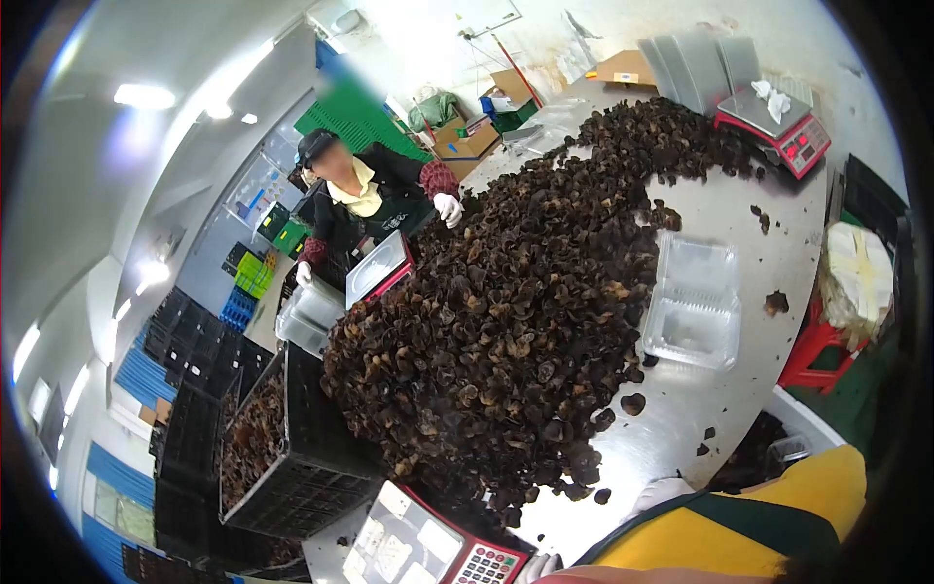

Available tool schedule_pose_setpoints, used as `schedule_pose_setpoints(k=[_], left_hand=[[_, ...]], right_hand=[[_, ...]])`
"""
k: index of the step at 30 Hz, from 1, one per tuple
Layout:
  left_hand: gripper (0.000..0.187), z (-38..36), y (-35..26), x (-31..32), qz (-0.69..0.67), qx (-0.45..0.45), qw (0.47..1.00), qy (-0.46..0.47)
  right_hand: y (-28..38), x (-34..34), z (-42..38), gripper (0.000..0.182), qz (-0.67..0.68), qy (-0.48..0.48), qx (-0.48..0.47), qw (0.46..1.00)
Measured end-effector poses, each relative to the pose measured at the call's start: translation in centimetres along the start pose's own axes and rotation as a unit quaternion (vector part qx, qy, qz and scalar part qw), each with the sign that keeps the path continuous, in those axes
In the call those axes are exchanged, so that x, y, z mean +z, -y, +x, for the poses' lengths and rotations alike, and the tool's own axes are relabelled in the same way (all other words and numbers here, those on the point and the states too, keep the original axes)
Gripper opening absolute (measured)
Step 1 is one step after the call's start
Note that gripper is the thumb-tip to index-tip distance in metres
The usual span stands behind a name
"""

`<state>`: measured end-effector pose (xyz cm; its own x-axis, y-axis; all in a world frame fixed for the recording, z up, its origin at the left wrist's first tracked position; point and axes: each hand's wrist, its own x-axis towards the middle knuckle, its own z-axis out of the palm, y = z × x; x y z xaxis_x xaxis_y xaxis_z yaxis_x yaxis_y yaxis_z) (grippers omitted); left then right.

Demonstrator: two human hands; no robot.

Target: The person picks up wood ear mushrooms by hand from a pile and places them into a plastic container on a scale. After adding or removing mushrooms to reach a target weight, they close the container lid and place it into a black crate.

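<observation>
At the bottom edge, my left hand point(541, 568) in a pale glove is beside the red-and-white scale point(404, 541); only some fingertips show, and their grip is unclear. My right hand point(664, 494), also gloved, is partly hidden by my yellow and green clothing, near the table's front edge, its fingers not distinct. A large heap of dark, curled fungus-like pieces point(496, 321) covers the middle of the metal table point(778, 234). To its right lies an open clear plastic box point(693, 302), with no contents visible.
Across the heap, a person in white gloves point(370, 195) stands by a second scale point(377, 271) and clear boxes point(311, 313). Black crates point(302, 477) stand left. A third scale point(776, 127) is at the far right, with a red stool point(819, 355) beyond the table edge.
</observation>
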<state>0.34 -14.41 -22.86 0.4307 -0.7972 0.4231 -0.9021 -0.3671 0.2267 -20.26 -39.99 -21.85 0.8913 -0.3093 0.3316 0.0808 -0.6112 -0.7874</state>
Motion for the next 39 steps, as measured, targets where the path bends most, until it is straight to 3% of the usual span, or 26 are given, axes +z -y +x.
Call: schedule_pose_setpoints(k=[19,21,22,24,29,36,39], left_hand=[[0.041,0.6,-2.4,-1.2,0.018,-0.03,0.999,-0.031],[0.042,1.0,-2.6,-1.4,0.016,-0.04,0.999,-0.022],[0.042,1.1,-2.7,-1.6,0.017,-0.036,0.999,-0.02],[0.041,1.3,-3.4,-2.1,0.008,-0.047,0.998,-0.028],[0.037,1.7,-3.6,-2.7,-0.026,-0.017,0.997,-0.064],[0.035,0.1,-1.6,-1.1,-0.071,0.074,0.993,-0.05],[0.027,0.0,-1.2,0.7,-0.043,0.089,0.991,-0.089]], right_hand=[[-5.5,3.7,-1.0,0.018,-0.063,0.115,-0.056,0.99],[-1.8,1.8,0.1,0.009,-0.128,-0.041,-0.025,0.991],[-1.4,1.5,0.4,0.009,-0.127,-0.022,-0.035,0.991],[-0.8,1.1,0.6,0.008,-0.104,-0.095,-0.029,0.99],[0.6,0.9,1.8,0.009,-0.113,-0.165,-0.041,0.979],[3.4,1.1,2.5,0.006,-0.227,-0.147,0.029,0.962],[4.0,1.2,2.8,0.005,-0.266,-0.135,0.048,0.953]])
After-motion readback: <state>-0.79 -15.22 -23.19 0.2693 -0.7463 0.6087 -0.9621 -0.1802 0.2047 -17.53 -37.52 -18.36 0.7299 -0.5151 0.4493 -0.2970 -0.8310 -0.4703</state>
